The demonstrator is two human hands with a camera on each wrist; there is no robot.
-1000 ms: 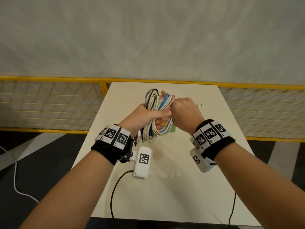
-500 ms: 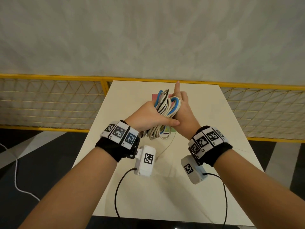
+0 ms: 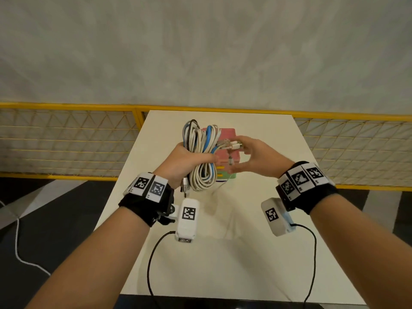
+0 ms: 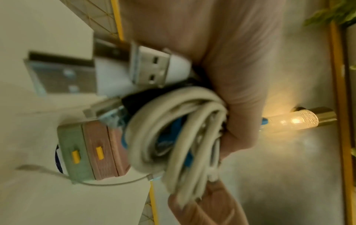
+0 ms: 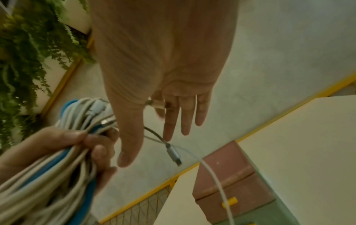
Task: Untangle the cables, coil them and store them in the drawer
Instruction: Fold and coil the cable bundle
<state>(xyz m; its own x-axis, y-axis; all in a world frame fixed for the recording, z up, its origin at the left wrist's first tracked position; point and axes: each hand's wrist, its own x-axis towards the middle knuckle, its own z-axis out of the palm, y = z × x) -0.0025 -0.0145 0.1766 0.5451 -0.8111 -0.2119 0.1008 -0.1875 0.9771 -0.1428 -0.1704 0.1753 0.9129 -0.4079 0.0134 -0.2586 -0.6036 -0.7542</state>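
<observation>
My left hand (image 3: 187, 159) grips a coiled bundle of white, blue and black cables (image 3: 201, 161) above the table, thumb across its middle. USB plugs (image 4: 150, 68) stick out of the bundle's lower end. My right hand (image 3: 243, 156) is just right of the bundle, fingers straight and thumb spread. Its fingertips touch loose plug ends (image 3: 231, 144) sticking out of the coil. A silver connector (image 5: 173, 153) dangles below them. Behind the bundle stands a small pink and green drawer unit (image 3: 230, 150) with yellow handles, drawers closed. A thin white cable (image 5: 217, 175) hangs down across it.
The white table (image 3: 223, 264) is narrow, with a yellow mesh fence (image 3: 66, 141) along its far edge and both sides. Black leads (image 3: 153, 259) run from my wrist cameras toward the near edge. A white cord (image 3: 17, 241) lies on the dark floor at left.
My right hand has come off the bundle and moved to the right, opening up. The left hand has turned the bundle more upright, and the drawer unit shows behind it.
</observation>
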